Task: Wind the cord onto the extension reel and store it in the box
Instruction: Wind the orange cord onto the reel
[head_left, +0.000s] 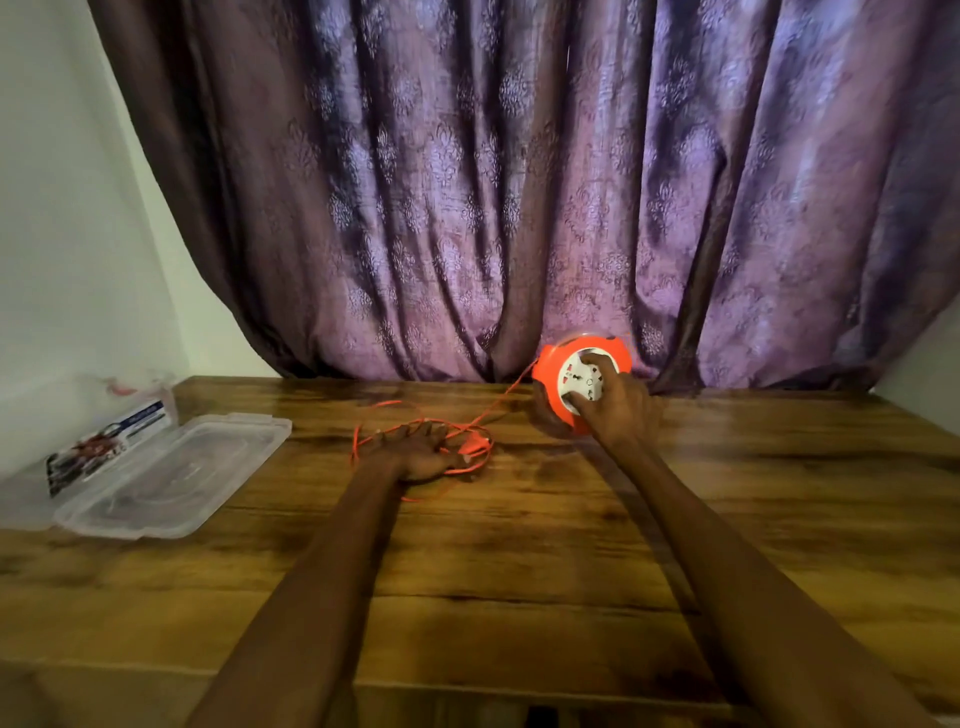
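- My right hand (615, 402) grips the orange extension reel (584, 382) at the table's (519, 571) far edge.
- My left hand (421, 449) lies flat, fingers straight, on the loose orange cord (470, 428); pinned loops could snag or kink.
- The clear plastic box (156, 467) waits open, far left.

Wood table (519, 561): loose orange cord (467, 470) mid-back, clear plastic box (156, 478) open at left edge.

head-worn view, looking down, table (519, 571) near

Two bare forearms, no sleeves, hands (421, 449) w/o gloves, no jewellery
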